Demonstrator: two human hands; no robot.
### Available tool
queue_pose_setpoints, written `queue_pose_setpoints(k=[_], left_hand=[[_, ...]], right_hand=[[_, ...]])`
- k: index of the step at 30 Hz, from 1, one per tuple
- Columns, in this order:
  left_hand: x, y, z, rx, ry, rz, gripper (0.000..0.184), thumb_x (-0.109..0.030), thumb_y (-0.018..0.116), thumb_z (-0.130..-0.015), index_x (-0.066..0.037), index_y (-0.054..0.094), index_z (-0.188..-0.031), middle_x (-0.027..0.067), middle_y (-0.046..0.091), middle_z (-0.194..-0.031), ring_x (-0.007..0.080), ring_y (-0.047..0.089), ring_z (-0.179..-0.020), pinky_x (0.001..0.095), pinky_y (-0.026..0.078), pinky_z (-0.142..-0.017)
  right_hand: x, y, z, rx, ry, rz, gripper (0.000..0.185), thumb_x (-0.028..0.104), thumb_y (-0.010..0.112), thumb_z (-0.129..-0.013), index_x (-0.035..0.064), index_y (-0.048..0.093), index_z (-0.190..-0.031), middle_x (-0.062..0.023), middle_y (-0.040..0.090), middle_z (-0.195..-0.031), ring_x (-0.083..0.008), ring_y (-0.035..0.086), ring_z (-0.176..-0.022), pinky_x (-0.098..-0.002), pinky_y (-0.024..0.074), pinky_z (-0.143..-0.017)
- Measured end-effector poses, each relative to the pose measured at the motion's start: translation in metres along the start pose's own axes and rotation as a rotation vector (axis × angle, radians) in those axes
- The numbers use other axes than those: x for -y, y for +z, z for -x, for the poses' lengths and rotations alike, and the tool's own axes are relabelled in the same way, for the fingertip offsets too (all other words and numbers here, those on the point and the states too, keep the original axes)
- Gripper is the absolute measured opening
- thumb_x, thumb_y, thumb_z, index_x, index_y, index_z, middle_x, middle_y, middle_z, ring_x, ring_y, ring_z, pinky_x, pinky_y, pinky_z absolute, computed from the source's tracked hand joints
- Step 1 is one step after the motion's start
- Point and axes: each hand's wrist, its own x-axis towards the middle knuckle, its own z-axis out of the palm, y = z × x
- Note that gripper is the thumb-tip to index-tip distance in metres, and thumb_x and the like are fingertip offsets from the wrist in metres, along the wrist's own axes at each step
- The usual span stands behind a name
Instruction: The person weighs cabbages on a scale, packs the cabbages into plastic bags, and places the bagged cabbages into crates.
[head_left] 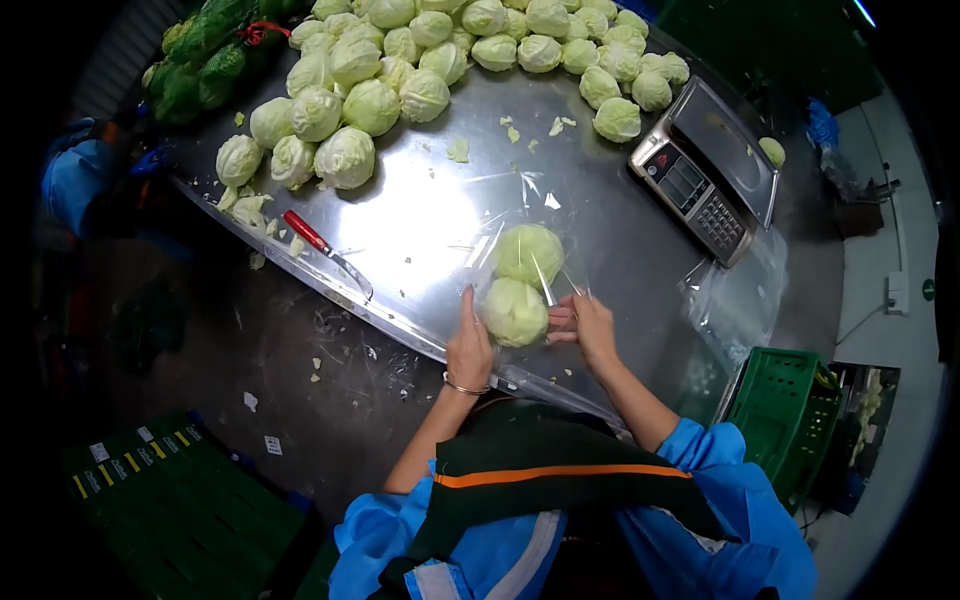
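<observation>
Two pale green cabbages, a far one and a near one, lie one behind the other in a clear plastic bag on the metal table. My left hand is at the bag's left side, thumb pointing up, closed on its edge; its other fingers are mostly hidden. On the right, my right hand pinches the plastic between thumb and forefinger, with the other fingers reaching toward the near cabbage.
Many loose cabbages cover the far side of the table. A red-handled knife lies near the left edge. A digital scale stands right, with clear bags and a green crate nearer me. Netted cabbages sit far left.
</observation>
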Motion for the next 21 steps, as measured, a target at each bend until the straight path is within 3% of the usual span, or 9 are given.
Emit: queue_pose_setpoints(k=[1,5,8,9,10,13,14,16,21], left_hand=[[-0.015,-0.010,-0.010,-0.022,0.018,0.067,0.050,-0.009,0.042,-0.090,-0.006,0.029,-0.138,0.0213,0.059,-0.067,0.0370,0.060,-0.060,0.0408,0.046,-0.055],[-0.077,-0.050,-0.074,0.008,0.506,-0.042,0.032,-0.017,0.045,-0.094,-0.005,0.053,-0.123,0.0077,0.054,-0.055,0.0197,0.056,-0.047,0.0309,0.044,-0.046],[-0.130,-0.079,-0.111,0.438,0.091,0.271,0.032,-0.013,0.044,-0.090,-0.002,0.054,-0.118,0.0128,0.060,-0.063,0.0195,0.059,-0.052,0.0327,0.047,-0.054],[-0.143,-0.087,-0.119,0.518,0.034,0.362,0.031,-0.014,0.043,-0.091,-0.002,0.056,-0.117,0.0043,0.056,-0.057,0.0094,0.055,-0.050,0.0266,0.045,-0.048],[-0.166,-0.098,-0.118,0.537,-0.024,0.472,0.031,-0.017,0.043,-0.093,-0.002,0.056,-0.117,-0.0002,0.051,-0.054,0.0063,0.050,-0.046,0.0221,0.042,-0.043],[-0.225,-0.112,-0.111,0.578,0.111,0.555,0.031,-0.019,0.044,-0.095,-0.003,0.054,-0.120,-0.0026,0.047,-0.050,0.0031,0.037,-0.036,0.0176,0.031,-0.036],[-0.238,-0.106,-0.118,0.498,0.248,0.511,0.030,-0.020,0.044,-0.095,-0.002,0.056,-0.116,-0.0028,0.046,-0.049,0.0025,0.036,-0.036,0.0176,0.031,-0.035],[-0.272,-0.095,-0.138,0.539,0.265,0.472,0.028,-0.019,0.044,-0.095,0.000,0.059,-0.110,-0.0029,0.046,-0.049,0.0022,0.037,-0.036,0.0176,0.030,-0.035],[-0.314,-0.088,-0.109,0.545,0.523,0.513,0.027,-0.020,0.048,-0.094,0.001,0.062,-0.102,-0.0041,0.044,-0.046,0.0027,0.039,-0.037,0.0187,0.028,-0.034]], right_hand=[[0.020,-0.003,0.004,0.010,-0.082,0.047,0.034,0.033,0.048,-0.093,0.0002,0.053,-0.089,-0.0117,0.060,-0.072,-0.0159,0.060,-0.057,-0.0257,0.0440,-0.039],[0.093,-0.012,0.014,-0.013,-0.210,0.100,0.034,0.032,0.051,-0.091,0.0044,0.052,-0.070,-0.0067,0.054,-0.053,-0.0123,0.051,-0.041,-0.0218,0.0371,-0.035],[0.130,-0.026,0.032,-0.061,-0.234,-0.052,0.032,0.029,0.054,-0.088,0.0074,0.051,-0.065,-0.0044,0.051,-0.050,-0.0115,0.048,-0.038,-0.0211,0.0349,-0.033],[0.141,-0.039,0.044,-0.059,-0.254,-0.163,0.031,0.027,0.056,-0.087,0.0086,0.049,-0.063,-0.0036,0.050,-0.049,-0.0111,0.047,-0.036,-0.0210,0.0332,-0.033],[0.152,-0.053,0.058,-0.061,-0.266,-0.276,0.031,0.026,0.057,-0.086,0.0099,0.048,-0.062,-0.0028,0.048,-0.048,-0.0106,0.045,-0.035,-0.0208,0.0316,-0.032],[0.179,-0.084,0.105,0.023,-0.451,-0.467,0.032,0.026,0.056,-0.086,0.0111,0.045,-0.060,-0.0018,0.046,-0.045,-0.0096,0.041,-0.033,-0.0211,0.0286,-0.031],[0.186,-0.089,0.110,-0.010,-0.521,-0.463,0.032,0.025,0.056,-0.087,0.0112,0.046,-0.060,-0.0017,0.045,-0.044,-0.0093,0.040,-0.032,-0.0212,0.0280,-0.030],[0.213,-0.097,0.121,-0.066,-0.583,-0.457,0.032,0.023,0.053,-0.088,0.0110,0.045,-0.059,-0.0020,0.044,-0.042,-0.0098,0.040,-0.031,-0.0221,0.0282,-0.029],[0.217,-0.128,0.175,0.045,-0.926,-0.401,0.034,0.024,0.053,-0.088,0.0109,0.043,-0.057,-0.0032,0.044,-0.042,-0.0115,0.038,-0.031,-0.0220,0.0270,-0.030]])
